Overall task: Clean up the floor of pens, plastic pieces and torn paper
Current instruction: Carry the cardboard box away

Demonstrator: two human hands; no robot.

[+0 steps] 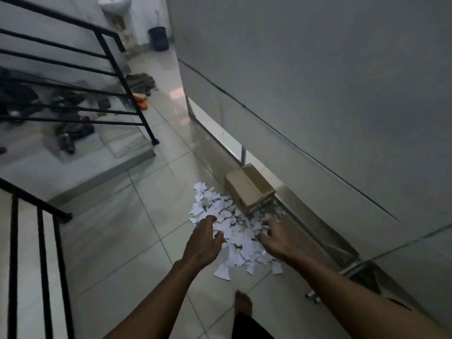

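Head view | torn paper [234, 231] heap, 12 o'clock: light, loose | left hand [204, 241], right hand [274, 238] spread, empty | scoop from both flanks

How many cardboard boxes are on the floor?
1. The cardboard box sits at the wall, at the far edge of the torn paper. Others may be hidden.

Both hands reach over a pile of torn paper [234, 228] on the floor [117, 231]: left hand [204, 237] at its left edge, right hand [274, 237] at its right, fingers spread. A cardboard box [248, 188] touches the pile's far side.
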